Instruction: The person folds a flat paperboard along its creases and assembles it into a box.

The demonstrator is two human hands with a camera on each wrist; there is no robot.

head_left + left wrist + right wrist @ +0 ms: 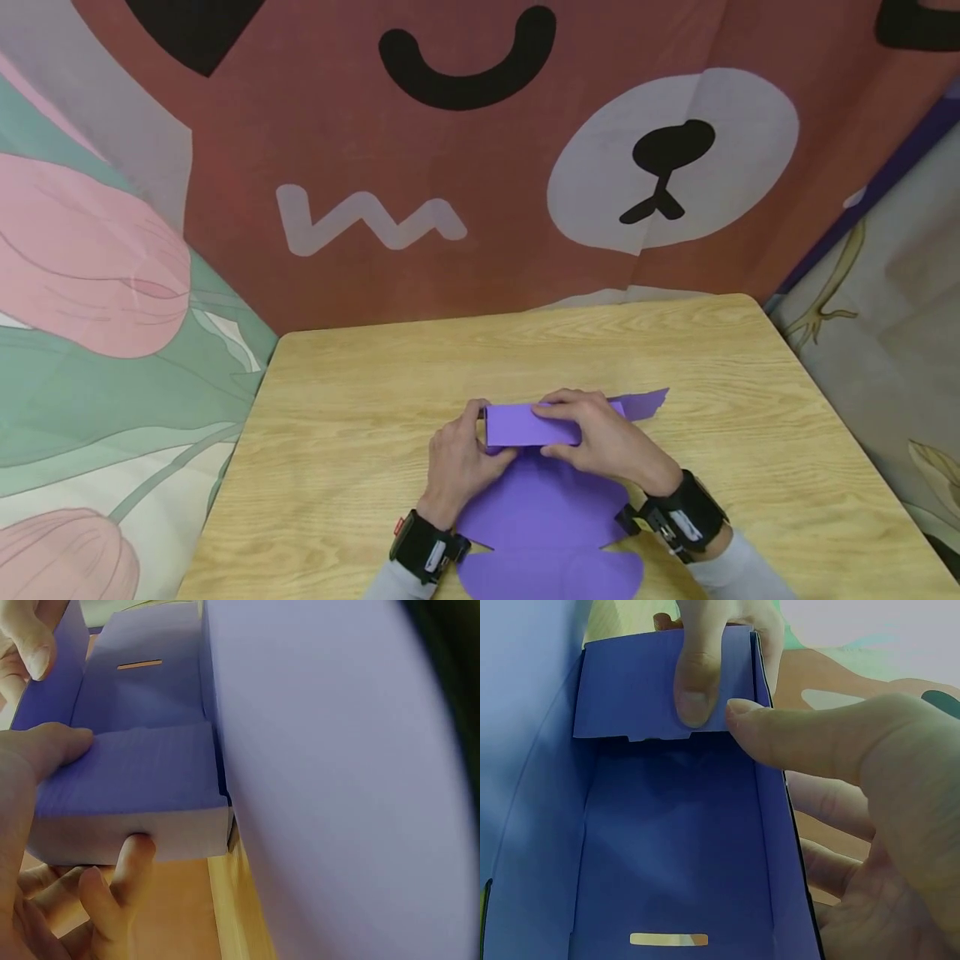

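A purple cardboard box (506,427), partly folded, is tilted up between both hands over the table. My left hand (459,467) pinches its left end, thumb on the folded end flap (142,769) and fingers against the outer face. In the right wrist view, that thumb lies flat on the flap near its edge. My right hand (611,442) grips the long side wall (780,832), thumb at the inner top edge, other fingers outside. A wide lid panel (540,500) with rounded flaps extends from the box toward me. One small slot cuts through the bottom panel (675,847).
Pale wood-grain table (337,400) lies under the work. A loose-looking purple flap (645,404) sticks out past the right hand at the box's right end. Printed cloth (480,275) hangs behind the table, and more hangs at both sides.
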